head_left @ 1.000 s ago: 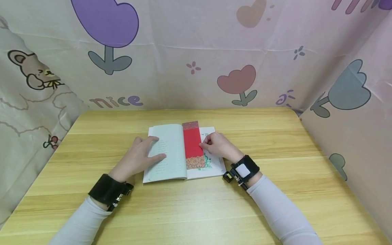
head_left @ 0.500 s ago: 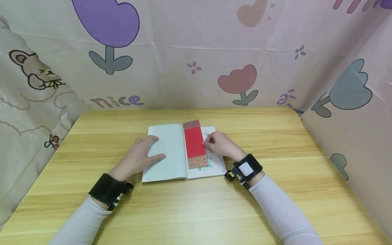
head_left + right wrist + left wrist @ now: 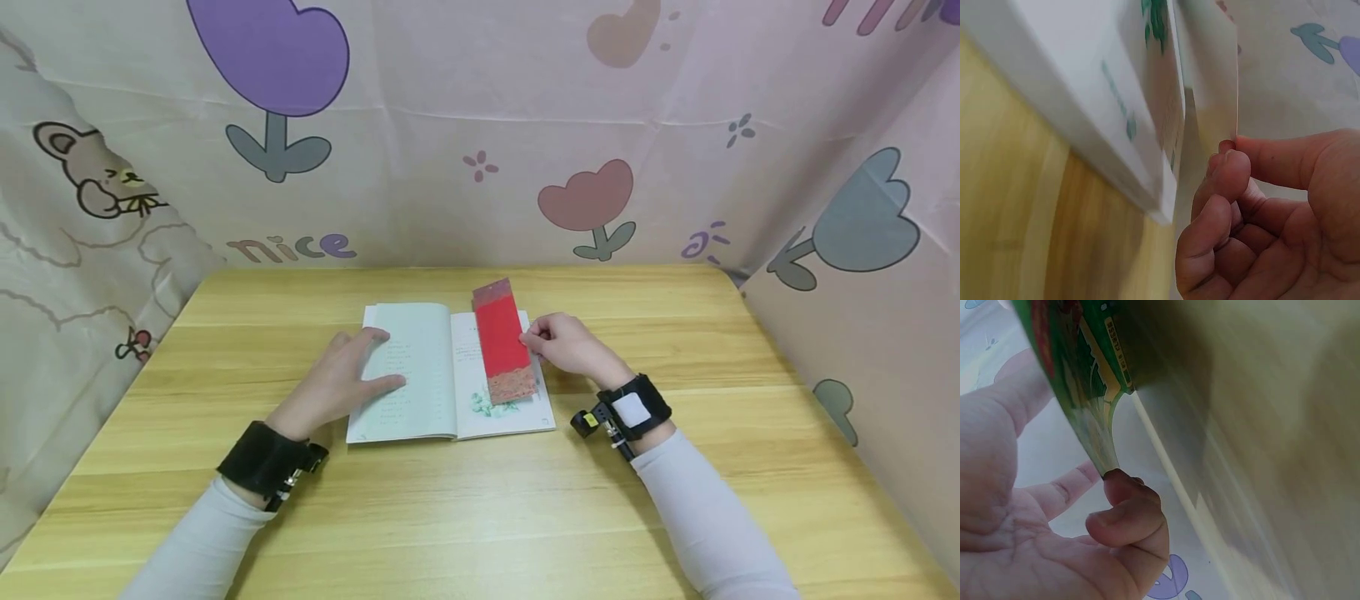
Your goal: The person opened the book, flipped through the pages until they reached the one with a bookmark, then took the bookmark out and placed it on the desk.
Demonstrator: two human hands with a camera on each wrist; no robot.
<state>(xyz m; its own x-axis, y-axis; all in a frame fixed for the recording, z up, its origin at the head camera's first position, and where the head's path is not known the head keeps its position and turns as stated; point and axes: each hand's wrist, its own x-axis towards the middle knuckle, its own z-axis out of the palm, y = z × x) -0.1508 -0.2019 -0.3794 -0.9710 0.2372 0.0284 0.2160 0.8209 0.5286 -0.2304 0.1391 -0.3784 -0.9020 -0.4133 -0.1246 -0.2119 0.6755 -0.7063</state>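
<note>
An open book (image 3: 412,367) lies on the wooden table, its left page pale green and its right page printed with a green leafy picture. My left hand (image 3: 330,383) grips the book's left side, thumb and a finger over the page; the left wrist view shows a finger curled at the edge of its green cover (image 3: 1079,375). A red bookmark (image 3: 504,333) with patterned ends slants over the right page. Between thumb and forefinger my right hand (image 3: 570,343) pinches the bookmark's right edge. In the right wrist view the bookmark's pale back (image 3: 1216,75) stands raised off the page.
The table (image 3: 480,517) extends on all sides of the book. Behind it hangs a printed cloth (image 3: 420,192) with flowers and lettering, and more cloth closes off both sides. Black camera straps sit on both wrists.
My right hand has drawn the bookmark right and away from the book's middle, tilting it further and uncovering text and the leafy picture. The left hand keeps its place on the book.
</note>
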